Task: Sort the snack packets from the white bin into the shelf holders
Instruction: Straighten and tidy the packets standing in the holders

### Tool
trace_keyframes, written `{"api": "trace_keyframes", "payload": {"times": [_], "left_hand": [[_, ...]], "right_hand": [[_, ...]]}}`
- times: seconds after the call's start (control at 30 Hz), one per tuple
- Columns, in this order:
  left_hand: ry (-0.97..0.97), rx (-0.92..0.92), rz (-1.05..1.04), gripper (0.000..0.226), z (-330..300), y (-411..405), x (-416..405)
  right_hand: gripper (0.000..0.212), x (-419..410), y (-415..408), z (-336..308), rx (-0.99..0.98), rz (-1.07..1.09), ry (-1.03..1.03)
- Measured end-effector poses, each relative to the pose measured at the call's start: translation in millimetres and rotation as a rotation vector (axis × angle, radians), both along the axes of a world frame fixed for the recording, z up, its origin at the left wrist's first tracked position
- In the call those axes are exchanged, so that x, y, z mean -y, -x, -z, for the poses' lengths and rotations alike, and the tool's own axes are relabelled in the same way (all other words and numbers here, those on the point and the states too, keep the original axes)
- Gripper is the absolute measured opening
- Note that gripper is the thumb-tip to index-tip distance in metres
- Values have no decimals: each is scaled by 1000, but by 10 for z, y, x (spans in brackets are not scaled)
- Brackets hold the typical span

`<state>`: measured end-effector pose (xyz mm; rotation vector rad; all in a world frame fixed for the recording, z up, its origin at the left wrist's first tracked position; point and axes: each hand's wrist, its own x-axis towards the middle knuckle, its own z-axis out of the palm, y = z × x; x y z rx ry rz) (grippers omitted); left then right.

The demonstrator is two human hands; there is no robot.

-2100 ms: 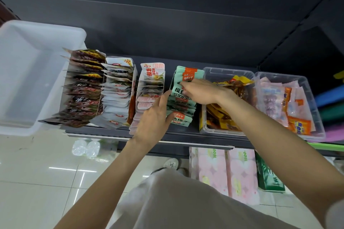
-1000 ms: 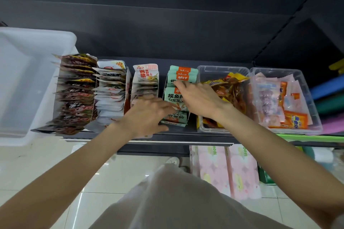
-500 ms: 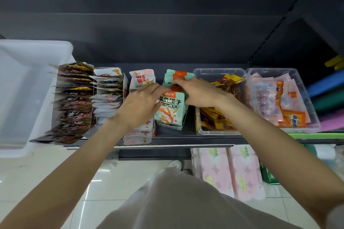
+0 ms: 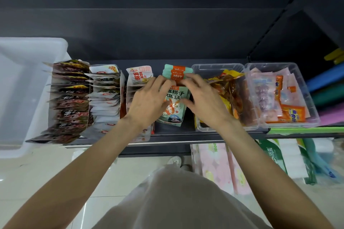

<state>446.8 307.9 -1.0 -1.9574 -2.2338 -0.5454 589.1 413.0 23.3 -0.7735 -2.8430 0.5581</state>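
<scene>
Both hands meet at the centre of the frame over the mint-green packets [image 4: 172, 102], which stand in their green holder [image 4: 168, 121] on the dark shelf [image 4: 186, 134]. The left hand [image 4: 149, 102] lies with fingers extended and lightly bent against the left side and top of the front packet; the right hand [image 4: 202, 98] mirrors it, fingers laid across the packet tops and thumb against the packet's right edge. Neither hand clearly lifts a packet, so the step looks like squaring up and pressing this stack into place. Judging by that, the next move calls for pushing the row back evenly so it stands upright, then letting go without tipping the front packet.

At the left edge of the frame, the white bin [image 4: 22, 89] shows only bare plastic where visible; its left part is cut off, so whether packets remain is uncertain. Fingertips hide the middle packets of the stack, and the left wrist covers the front of the pink packets [image 4: 139, 75] beside it. Whether any finger pinches a single packet cannot be told.
</scene>
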Motion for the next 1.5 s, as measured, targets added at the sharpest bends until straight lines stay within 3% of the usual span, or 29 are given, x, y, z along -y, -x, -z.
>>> {"api": "trace_keyframes", "payload": {"times": [0.1,0.2,0.3,0.43,0.57,0.67,0.8,0.87,0.93,1.0,1.07,1.2,1.27,1.5], "left_hand": [[-17,11,-3,51,43,-26,8],[3,-15,-5,57,61,-18,8],[140,-81,-7,74,119,-55,70],[195,-105,-85,88,152,-122,156],[196,-70,-90,85,186,-328,204],[219,156,-87,98,303,-470,266],[-23,994,-209,89,153,-541,228],[-127,1377,-311,76,64,-549,180],[-190,1610,-461,55,-3,-534,105],[-176,1645,-582,35,-54,-543,31],[-198,1530,-621,19,-53,-582,29],[-195,1403,-597,40,43,-659,78],[-200,1450,-589,50,70,-617,42],[-198,1557,-584,43,-23,-443,-139]], "right_hand": [[45,46,4,79,-6,19,-126],[45,120,1,122,-46,33,-103],[40,192,-79,131,-111,86,-32],[62,399,-239,94,-309,306,234],[85,675,-223,243,-241,312,547],[84,770,-122,336,-294,324,721],[57,737,-10,371,-499,398,901],[57,708,50,404,-514,441,931],[66,686,104,413,-493,476,961],[67,679,140,400,-506,505,967],[67,690,131,389,-555,520,956],[69,688,89,392,-590,509,905],[75,672,118,395,-556,502,907],[85,630,98,371,-444,459,868]]}}
